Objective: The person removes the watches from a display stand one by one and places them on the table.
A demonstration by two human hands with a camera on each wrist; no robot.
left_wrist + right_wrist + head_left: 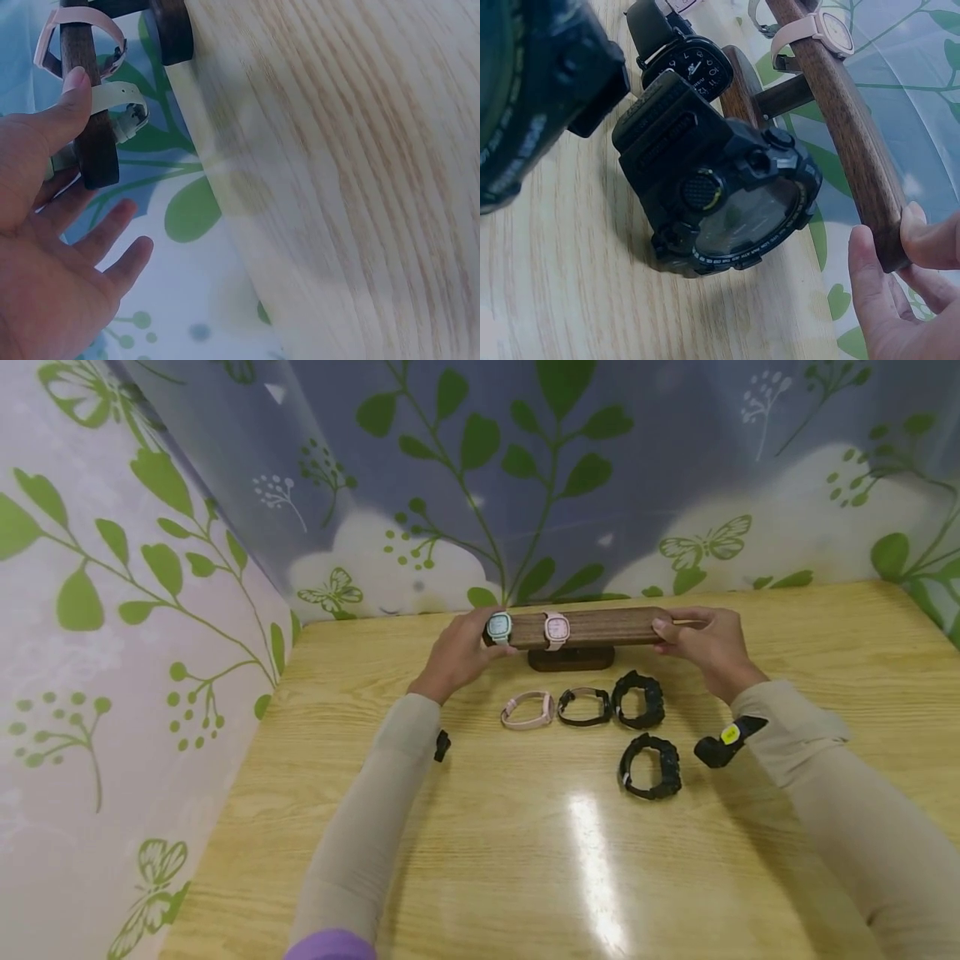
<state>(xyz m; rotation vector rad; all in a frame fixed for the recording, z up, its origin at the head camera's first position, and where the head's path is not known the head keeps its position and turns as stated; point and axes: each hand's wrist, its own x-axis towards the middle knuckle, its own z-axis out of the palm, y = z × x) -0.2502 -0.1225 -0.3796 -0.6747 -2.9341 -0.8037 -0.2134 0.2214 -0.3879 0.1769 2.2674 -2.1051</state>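
A dark wooden watch stand (607,627) with a horizontal bar on a low base stands at the back of the table. A mint-green watch (498,626) is strapped near the bar's left end, and a pink watch (557,628) sits further right along it. My left hand (459,652) grips the left end of the bar around the mint watch; its thumb (75,94) lies on the bar between the two straps, while the lower fingers (131,262) are spread free. With thumb and fingers, my right hand (708,643) pinches the bar's bare right end.
In front of the stand, a pale pink watch (527,711), a slim black watch (584,707) and a chunky black watch (639,700) form a row on the wooden table (487,843). Another chunky black watch (650,767) lies nearer. A patterned curtain (465,510) hangs close behind.
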